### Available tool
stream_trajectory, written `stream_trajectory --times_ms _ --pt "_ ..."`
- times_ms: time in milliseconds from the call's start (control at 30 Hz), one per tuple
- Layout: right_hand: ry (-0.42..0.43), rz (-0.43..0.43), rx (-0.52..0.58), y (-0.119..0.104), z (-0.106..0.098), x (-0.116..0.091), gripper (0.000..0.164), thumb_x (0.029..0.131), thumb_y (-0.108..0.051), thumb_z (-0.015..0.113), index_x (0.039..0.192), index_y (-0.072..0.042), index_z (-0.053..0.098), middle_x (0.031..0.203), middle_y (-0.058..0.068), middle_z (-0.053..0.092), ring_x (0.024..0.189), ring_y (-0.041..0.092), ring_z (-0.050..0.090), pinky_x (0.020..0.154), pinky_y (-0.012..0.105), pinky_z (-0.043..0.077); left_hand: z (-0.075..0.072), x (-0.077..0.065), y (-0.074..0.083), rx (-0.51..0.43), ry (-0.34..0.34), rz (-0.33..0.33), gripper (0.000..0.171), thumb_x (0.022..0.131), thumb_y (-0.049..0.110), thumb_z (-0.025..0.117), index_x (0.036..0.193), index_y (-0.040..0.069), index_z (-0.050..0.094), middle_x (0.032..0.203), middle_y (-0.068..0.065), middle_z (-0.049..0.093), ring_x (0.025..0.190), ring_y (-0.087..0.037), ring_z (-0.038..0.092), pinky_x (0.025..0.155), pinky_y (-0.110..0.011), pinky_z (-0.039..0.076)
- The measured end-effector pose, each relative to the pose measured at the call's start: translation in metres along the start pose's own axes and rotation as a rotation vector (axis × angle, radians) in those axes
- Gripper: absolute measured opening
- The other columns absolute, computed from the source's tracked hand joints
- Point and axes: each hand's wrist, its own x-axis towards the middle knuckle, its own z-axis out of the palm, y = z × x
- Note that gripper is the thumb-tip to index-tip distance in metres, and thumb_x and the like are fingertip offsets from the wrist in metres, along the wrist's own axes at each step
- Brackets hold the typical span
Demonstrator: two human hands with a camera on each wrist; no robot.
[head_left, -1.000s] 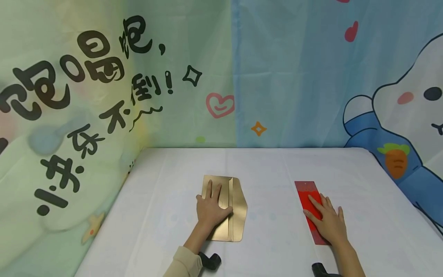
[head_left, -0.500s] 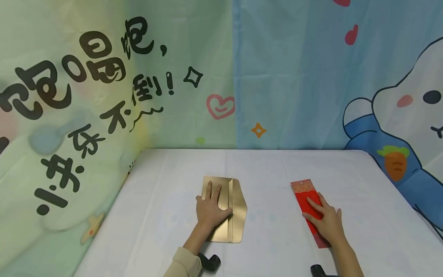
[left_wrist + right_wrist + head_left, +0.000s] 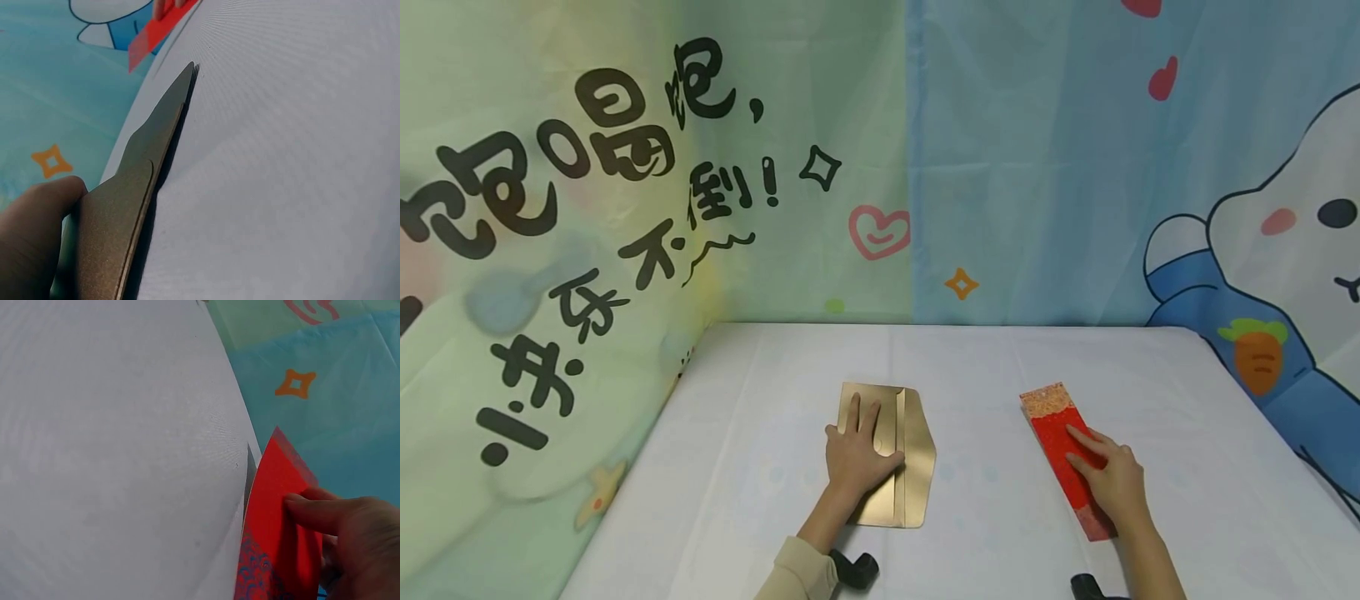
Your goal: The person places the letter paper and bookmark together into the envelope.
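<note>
A gold envelope (image 3: 917,458) lies on the white table left of centre, its flap unfolded on the right. My left hand (image 3: 859,457) rests flat on it with fingers spread; in the left wrist view the thumb (image 3: 44,203) lies along the envelope's edge. Over on the right, a long red envelope (image 3: 1054,442) with patterned ends slants away to the upper left. My right hand (image 3: 1116,483) pinches its right edge. In the right wrist view the thumb presses the red face, the fingers are mostly behind it, and the sheet is tilted up.
White cloth covers the table (image 3: 977,358). A printed curtain (image 3: 1000,167) hangs behind and at the left side. Black straps with a dark block (image 3: 856,570) show at the left wrist, and another black piece (image 3: 1090,587) is by the right wrist.
The red envelope has turned with its far end swinging left, and its surface has tilted up. My right fingers have gone from lying on it to pinching its edge. The left hand stays put.
</note>
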Motion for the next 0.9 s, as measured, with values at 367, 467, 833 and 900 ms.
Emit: stream_trajectory --times_ms 367,467,833,900 --pt "-0.012 0.156 0.228 -0.022 -0.013 0.004 0.037 0.092 -0.023 0.055 0.127 -0.012 0.057 0.128 0.024 0.049 0.098 0.029 0.046 0.071 0.034 0.039 0.001 -0.001 0.000 -0.002 -0.007 0.002 0.086 0.063 0.059 0.060 0.139 0.023 0.043 0.147 -0.010 0.031 0.074 -0.037 0.046 0.051 -0.030 0.034" --pt "-0.021 0.186 0.264 -0.030 -0.012 0.006 0.040 0.091 -0.028 0.056 0.129 -0.014 0.056 0.116 0.021 0.054 0.086 0.022 0.043 0.060 0.026 0.038 0.001 -0.001 0.000 0.002 -0.004 0.007 0.085 0.064 0.059 0.059 0.139 0.022 0.043 0.147 -0.011 0.031 0.075 -0.037 0.046 0.053 -0.031 0.034" --pt "-0.241 0.261 0.518 -0.061 0.008 0.011 0.055 0.089 -0.033 0.059 0.139 -0.019 0.042 0.109 0.015 0.052 0.090 0.019 0.042 0.063 0.018 0.041 0.000 0.001 0.000 0.001 -0.002 0.009 0.086 0.063 0.058 0.060 0.139 0.022 0.043 0.147 -0.011 0.031 0.077 -0.037 0.046 0.054 -0.032 0.033" --pt "-0.288 0.239 0.556 -0.068 0.016 0.011 0.057 0.088 -0.032 0.060 0.140 -0.019 0.041 0.114 0.016 0.055 0.094 0.020 0.048 0.071 0.017 0.044 0.001 0.001 0.000 0.005 0.002 0.012 0.086 0.063 0.058 0.060 0.139 0.021 0.043 0.146 -0.011 0.031 0.077 -0.037 0.047 0.055 -0.033 0.034"
